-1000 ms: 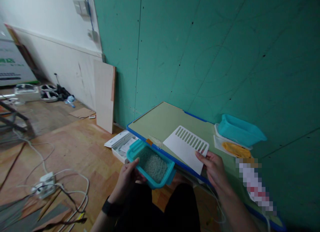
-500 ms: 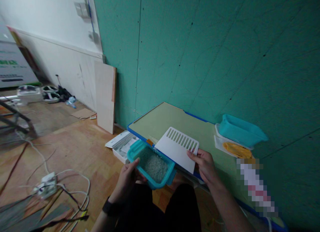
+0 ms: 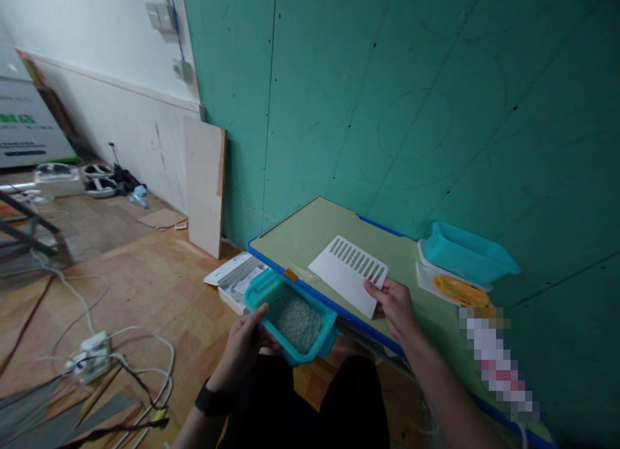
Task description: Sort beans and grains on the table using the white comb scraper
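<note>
My left hand (image 3: pixel 252 333) grips the near-left rim of a turquoise plastic tub (image 3: pixel 290 353), thumb over the edge. Pale granules (image 3: pixel 298 320) fill part of the tub, which is held just below the table's front edge. In my right hand (image 3: pixel 394 307) is a flat white scraper (image 3: pixel 339 278) with a row of slots along its far side, pinched at its right edge. It is over the greenish tabletop (image 3: pixel 320 223). A thin scatter of granules (image 3: pixel 306 273) lies on the table by the orange tape, left of the scraper.
A second turquoise tub (image 3: pixel 469 252) stands at the table's right side, with a yellow cloth-like item (image 3: pixel 460 291) in front. An open white box (image 3: pixel 235 284) is on the floor behind the held tub. Cables and a power strip (image 3: pixel 92 355) lie at left.
The scraper has moved back from the table edge above the tub, farther onto the tabletop, showing more of the scattered granules. The tub has shifted very slightly left.
</note>
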Action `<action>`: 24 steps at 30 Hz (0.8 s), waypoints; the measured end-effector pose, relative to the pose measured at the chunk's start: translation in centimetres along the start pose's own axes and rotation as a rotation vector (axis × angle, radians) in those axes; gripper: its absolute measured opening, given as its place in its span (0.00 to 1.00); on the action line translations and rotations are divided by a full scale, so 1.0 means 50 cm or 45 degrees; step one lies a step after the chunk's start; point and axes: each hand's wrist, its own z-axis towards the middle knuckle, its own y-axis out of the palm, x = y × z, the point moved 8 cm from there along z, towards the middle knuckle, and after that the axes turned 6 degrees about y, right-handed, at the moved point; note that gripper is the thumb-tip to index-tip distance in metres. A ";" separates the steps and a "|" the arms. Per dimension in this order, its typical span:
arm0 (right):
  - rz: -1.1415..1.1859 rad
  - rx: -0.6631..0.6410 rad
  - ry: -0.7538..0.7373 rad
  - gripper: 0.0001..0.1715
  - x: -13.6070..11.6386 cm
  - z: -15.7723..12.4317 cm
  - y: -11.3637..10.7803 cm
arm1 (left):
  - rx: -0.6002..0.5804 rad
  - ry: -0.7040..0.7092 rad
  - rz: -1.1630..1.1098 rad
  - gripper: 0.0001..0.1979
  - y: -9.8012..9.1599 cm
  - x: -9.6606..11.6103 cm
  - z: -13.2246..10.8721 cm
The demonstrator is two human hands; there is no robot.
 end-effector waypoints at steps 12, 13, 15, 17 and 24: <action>0.050 -0.183 -0.039 0.28 0.001 -0.022 0.039 | 0.043 0.003 0.054 0.31 0.013 0.025 -0.009; 0.060 -0.156 -0.041 0.29 -0.004 -0.017 0.040 | 0.043 -0.002 0.047 0.31 0.012 0.024 -0.008; 0.077 -0.100 -0.051 0.31 -0.015 0.001 0.046 | 0.051 -0.009 0.031 0.30 0.009 0.022 -0.006; 0.066 -0.074 -0.064 0.34 -0.024 0.027 0.061 | 0.057 -0.016 0.024 0.30 0.007 0.022 -0.006; -0.075 -0.108 -0.098 0.32 -0.017 0.082 0.113 | 0.039 0.006 0.058 0.30 0.005 0.024 -0.007</action>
